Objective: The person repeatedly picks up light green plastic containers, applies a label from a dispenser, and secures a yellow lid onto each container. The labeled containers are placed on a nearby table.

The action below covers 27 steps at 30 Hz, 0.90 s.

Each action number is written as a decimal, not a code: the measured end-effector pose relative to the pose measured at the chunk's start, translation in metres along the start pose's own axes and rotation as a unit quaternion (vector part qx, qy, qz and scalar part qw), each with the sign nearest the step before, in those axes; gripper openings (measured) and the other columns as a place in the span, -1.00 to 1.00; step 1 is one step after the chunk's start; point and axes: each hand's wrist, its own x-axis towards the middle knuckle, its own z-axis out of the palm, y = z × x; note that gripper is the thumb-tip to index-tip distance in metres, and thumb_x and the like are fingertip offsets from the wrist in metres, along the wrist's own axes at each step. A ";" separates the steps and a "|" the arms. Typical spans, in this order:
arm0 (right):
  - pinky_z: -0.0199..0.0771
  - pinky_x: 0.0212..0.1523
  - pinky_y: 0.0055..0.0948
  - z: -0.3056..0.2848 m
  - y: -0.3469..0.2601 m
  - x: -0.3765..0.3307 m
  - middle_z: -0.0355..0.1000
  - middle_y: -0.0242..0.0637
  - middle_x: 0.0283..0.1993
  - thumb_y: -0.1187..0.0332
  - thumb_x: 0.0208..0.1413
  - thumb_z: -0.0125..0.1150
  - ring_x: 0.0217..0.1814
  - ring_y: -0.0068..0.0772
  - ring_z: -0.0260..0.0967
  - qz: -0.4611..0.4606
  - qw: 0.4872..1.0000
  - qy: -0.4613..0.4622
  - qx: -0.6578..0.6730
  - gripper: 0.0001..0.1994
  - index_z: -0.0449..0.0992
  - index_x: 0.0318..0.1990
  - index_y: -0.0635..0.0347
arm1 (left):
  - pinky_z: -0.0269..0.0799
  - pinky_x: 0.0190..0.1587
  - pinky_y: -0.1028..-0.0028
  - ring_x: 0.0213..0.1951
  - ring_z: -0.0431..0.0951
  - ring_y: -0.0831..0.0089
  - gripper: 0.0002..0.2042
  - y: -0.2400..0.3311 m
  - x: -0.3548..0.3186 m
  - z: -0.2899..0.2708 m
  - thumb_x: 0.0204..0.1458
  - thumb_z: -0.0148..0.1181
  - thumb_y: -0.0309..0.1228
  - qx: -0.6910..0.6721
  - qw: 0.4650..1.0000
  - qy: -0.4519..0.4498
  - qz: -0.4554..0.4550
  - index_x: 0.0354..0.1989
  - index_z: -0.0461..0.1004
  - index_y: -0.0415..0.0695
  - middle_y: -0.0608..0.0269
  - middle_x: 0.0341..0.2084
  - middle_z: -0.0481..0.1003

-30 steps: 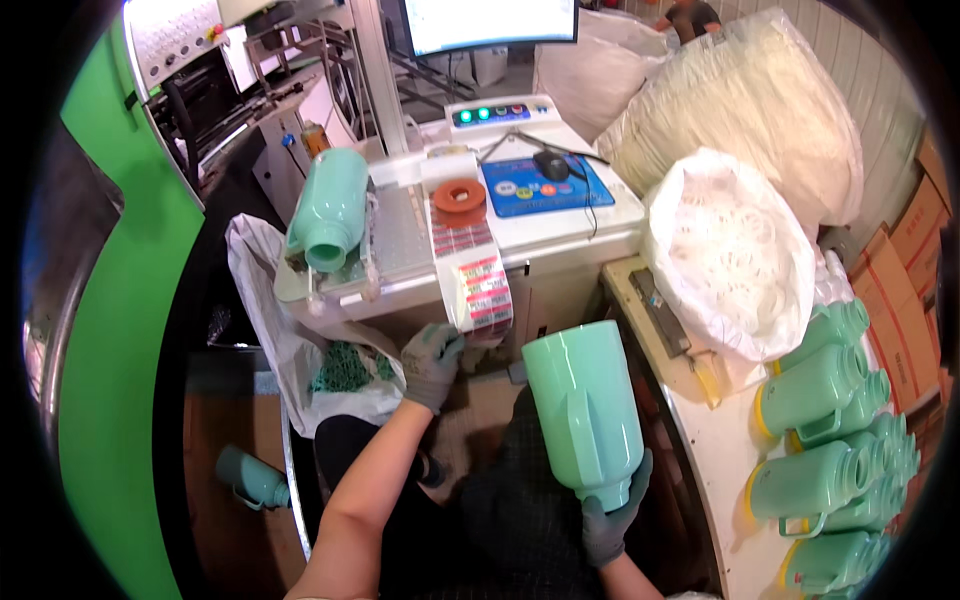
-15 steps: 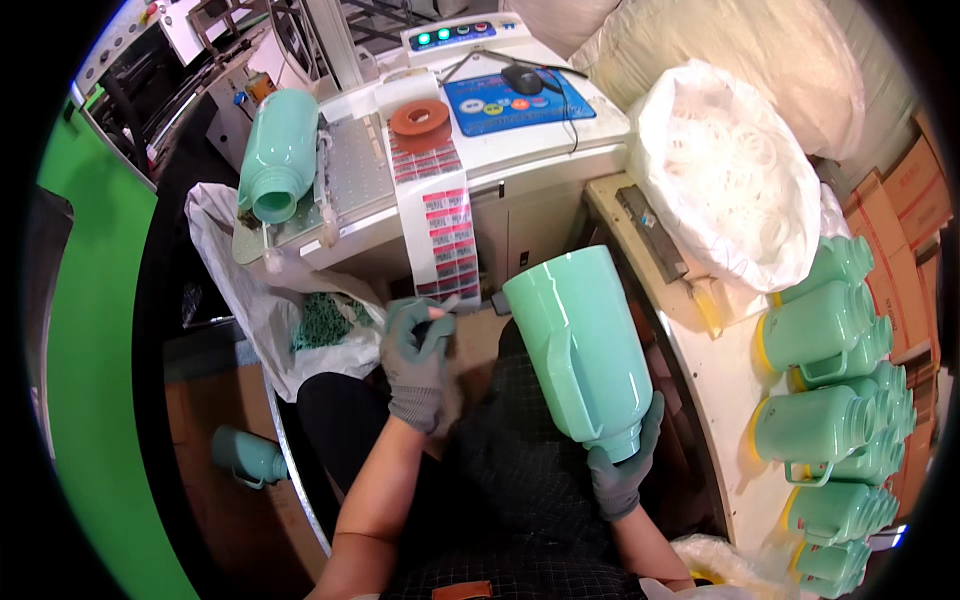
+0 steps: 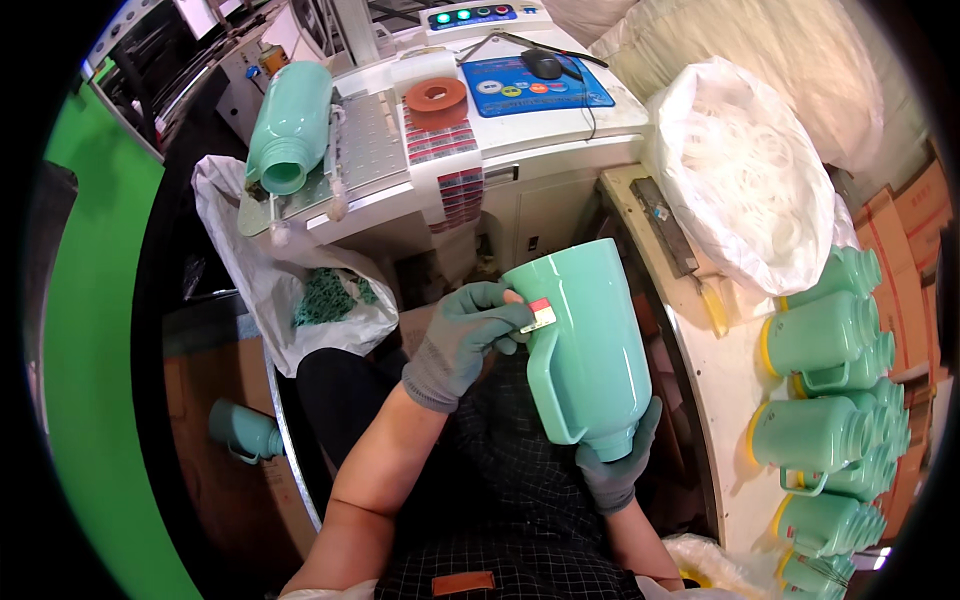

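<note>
In front of my lap I hold a mint-green plastic jug body (image 3: 600, 330), neck down and wide end up, its handle turned left. My gloved right hand (image 3: 622, 465) is closed around the neck at the bottom. My gloved left hand (image 3: 470, 335) pinches a small red and white sticker (image 3: 539, 316) against the jug's side, just above the handle. Whether the sticker is stuck on, I cannot tell. A sheet of the same stickers (image 3: 460, 195) hangs over the bench edge beyond my left hand, with an orange tape roll (image 3: 437, 102) on it.
Another green jug body (image 3: 292, 125) lies on the perforated plate at left. Several jugs (image 3: 805, 435) with yellow rims lie on the right-hand table (image 3: 690, 320), near a white sack of clear rings (image 3: 740, 165). A bag of green scraps (image 3: 330, 300) hangs left. One jug (image 3: 247, 430) lies lower left.
My left hand has moved from the sticker sheet to the jug, bringing a sticker against its side. The jug has stayed nearly in place in my right hand.
</note>
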 end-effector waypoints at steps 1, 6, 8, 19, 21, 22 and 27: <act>0.24 0.48 -0.15 0.000 0.002 -0.002 0.19 0.03 0.53 0.17 -0.13 0.61 0.52 -0.09 0.23 -0.006 1.000 0.009 0.005 0.21 -0.09 0.61 0.40 | 0.48 -0.35 0.61 -0.42 0.62 0.56 -0.87 -0.005 0.000 0.001 0.12 0.36 -0.54 0.032 0.999 0.016 0.022 -0.18 0.59 -0.23 0.23 -0.39 0.64; 0.18 0.51 -0.11 0.007 0.006 -0.006 0.07 0.05 0.60 0.30 -0.10 0.55 0.57 -0.10 0.14 -0.035 0.998 0.036 -0.023 0.14 -0.08 0.60 0.42 | 0.52 -0.28 0.35 -0.33 0.62 0.42 -0.58 -0.005 0.008 -0.033 -0.03 0.59 -0.10 0.516 0.843 0.129 0.077 -0.27 0.53 -0.14 0.25 -0.42 0.60; 0.07 0.57 -0.11 0.002 -0.005 0.001 -0.01 0.04 0.64 0.13 0.03 0.51 0.64 -0.10 0.02 -0.008 0.999 0.042 0.022 0.11 -0.09 0.60 0.41 | 0.54 -0.15 0.23 -0.28 0.63 0.15 -0.50 -0.017 0.008 -0.079 0.00 0.55 0.01 0.595 0.784 0.151 0.094 -0.17 0.53 -0.15 0.16 -0.34 0.61; 0.10 0.56 -0.05 0.025 -0.065 0.110 0.05 0.05 0.62 0.14 0.03 0.42 0.61 -0.03 0.08 -0.117 0.989 0.084 0.032 0.05 -0.01 0.60 0.41 | 0.33 0.32 -0.03 0.38 0.32 -0.01 -0.45 0.187 0.057 -0.229 0.10 0.21 -0.42 0.873 0.174 0.207 0.405 0.33 0.35 0.07 0.19 0.39 0.32; 0.05 0.58 -0.09 0.038 -0.080 0.132 0.05 0.06 0.63 0.16 0.04 0.41 0.63 -0.05 0.06 -0.167 0.983 0.077 0.012 0.02 0.01 0.59 0.44 | 0.33 0.32 0.03 0.38 0.31 0.00 -0.49 0.199 0.056 -0.229 0.15 0.13 -0.44 0.877 0.181 0.186 0.405 0.32 0.37 0.12 0.24 0.41 0.31; 0.00 0.60 -0.11 0.044 -0.087 0.140 0.05 0.06 0.64 0.14 0.06 0.40 0.65 -0.06 0.03 -0.191 0.979 0.065 0.009 0.01 0.03 0.58 0.45 | 0.34 0.29 0.05 0.37 0.34 -0.01 -0.44 0.198 0.045 -0.231 0.07 0.24 -0.43 0.855 0.199 0.221 0.425 0.32 0.38 0.12 0.24 0.41 0.32; 0.05 0.59 -0.14 0.080 -0.119 0.188 0.12 0.05 0.61 0.25 0.02 0.43 0.63 -0.08 0.09 -0.240 0.970 0.019 -0.013 -0.05 0.12 0.54 0.48 | 0.34 0.22 0.00 0.15 0.51 -0.04 -0.16 0.172 -0.118 -0.136 -0.17 0.61 -0.23 0.690 0.372 0.300 0.544 0.36 0.33 0.00 -0.02 0.20 0.49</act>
